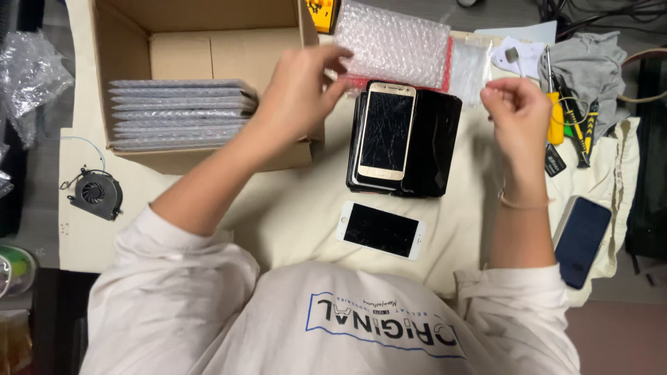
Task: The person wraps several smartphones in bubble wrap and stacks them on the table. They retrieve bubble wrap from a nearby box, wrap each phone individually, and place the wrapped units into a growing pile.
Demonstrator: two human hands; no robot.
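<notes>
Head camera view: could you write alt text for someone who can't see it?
A person's left hand and right hand are raised above a gold phone with cracked glass, lying on a stack of dark phones. Nearby lie a white phone, bubble wrap and an open cardboard box.

A gold phone with a cracked dark screen (386, 133) lies face up atop a stack of dark phones (431, 142).

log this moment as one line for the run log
left hand: raised, pinching bubble wrap edge | right hand: raised, fingers curled | below: gold cracked phone on dark stack | white phone nearer
</notes>
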